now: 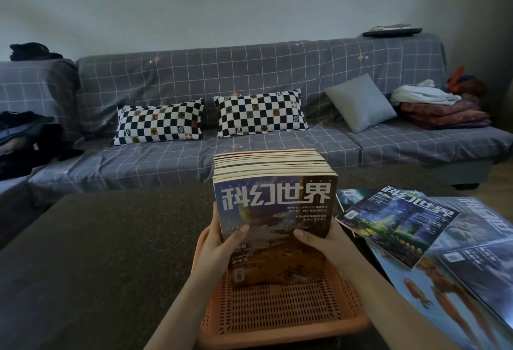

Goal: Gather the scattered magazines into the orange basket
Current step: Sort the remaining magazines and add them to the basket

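A thick stack of magazines stands upright on its lower edge inside the orange basket, covers facing me. My left hand grips the stack's left side, thumb across the front cover. My right hand grips the right side, its thumb on the cover too. More magazines lie scattered flat and overlapping on the table to the right of the basket, some under my right forearm.
The basket sits on a dark table near its front edge. Behind stands a grey checked sofa with two chequered pillows, a grey cushion, folded blankets at right and dark clothes at left.
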Demonstrator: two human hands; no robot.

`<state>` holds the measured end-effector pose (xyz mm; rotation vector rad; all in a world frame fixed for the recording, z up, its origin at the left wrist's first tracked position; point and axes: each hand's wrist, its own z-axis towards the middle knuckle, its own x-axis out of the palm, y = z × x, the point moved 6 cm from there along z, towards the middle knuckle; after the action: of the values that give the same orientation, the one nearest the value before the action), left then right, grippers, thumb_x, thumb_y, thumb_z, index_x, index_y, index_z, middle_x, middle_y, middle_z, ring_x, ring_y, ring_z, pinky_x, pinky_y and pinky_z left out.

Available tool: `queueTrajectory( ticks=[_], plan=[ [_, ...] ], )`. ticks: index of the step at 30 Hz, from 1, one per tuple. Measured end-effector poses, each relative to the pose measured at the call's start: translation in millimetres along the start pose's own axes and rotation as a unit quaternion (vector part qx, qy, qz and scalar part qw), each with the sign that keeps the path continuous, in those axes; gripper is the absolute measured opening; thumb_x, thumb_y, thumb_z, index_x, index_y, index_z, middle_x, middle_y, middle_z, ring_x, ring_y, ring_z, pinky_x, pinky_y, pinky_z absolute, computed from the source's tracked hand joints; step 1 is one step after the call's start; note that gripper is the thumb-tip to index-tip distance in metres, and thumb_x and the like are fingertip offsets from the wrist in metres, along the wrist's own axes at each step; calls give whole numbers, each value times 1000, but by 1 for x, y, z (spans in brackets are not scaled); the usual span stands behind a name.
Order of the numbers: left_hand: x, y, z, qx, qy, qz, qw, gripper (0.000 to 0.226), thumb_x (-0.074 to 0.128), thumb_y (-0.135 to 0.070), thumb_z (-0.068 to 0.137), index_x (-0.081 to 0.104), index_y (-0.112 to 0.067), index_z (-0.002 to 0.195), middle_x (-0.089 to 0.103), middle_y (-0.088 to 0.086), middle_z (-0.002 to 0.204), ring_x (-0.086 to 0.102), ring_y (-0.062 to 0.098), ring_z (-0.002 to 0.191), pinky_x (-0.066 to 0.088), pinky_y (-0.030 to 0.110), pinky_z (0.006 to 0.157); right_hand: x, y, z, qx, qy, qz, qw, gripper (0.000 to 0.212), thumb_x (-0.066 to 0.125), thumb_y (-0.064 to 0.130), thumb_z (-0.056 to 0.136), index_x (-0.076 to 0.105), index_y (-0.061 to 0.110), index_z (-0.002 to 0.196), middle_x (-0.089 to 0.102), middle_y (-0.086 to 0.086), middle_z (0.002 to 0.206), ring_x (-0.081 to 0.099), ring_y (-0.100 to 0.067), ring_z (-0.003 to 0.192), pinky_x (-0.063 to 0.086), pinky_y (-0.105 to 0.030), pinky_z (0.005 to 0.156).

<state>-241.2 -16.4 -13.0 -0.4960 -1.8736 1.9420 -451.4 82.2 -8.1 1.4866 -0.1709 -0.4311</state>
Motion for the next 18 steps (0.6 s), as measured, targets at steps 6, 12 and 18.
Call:
queueTrajectory(
  ticks=[6,12,18],
  plan=[
    [-5,5,8,-56,28,11,998,123,87,-61,42,28,-35,146,63,5,126,67,24,106,55,47,89,0,-10,9,12,-3,-50,999,75,76,73,47,59,43,113,60,15,120,50,-13,121,42,-42,101],
    [-6,8,20,-63,32,16,997,102,76,-46,62,21,-41,148,65,3,122,71,20,97,58,38,77,-1,-1,18,6,-55,-108,993,82,70,75,47,44,48,120,54,32,95,44,17,84,31,-8,70],
    [-5,8,21,-60,15,49,997,96,68,-46,68,17,-41,149,62,3,126,71,15,92,57,25,64,-1,4,16,3,-65,-144,987,85,76,51,67,36,29,139,52,18,111,46,-1,98,28,-5,70]
  ],
)
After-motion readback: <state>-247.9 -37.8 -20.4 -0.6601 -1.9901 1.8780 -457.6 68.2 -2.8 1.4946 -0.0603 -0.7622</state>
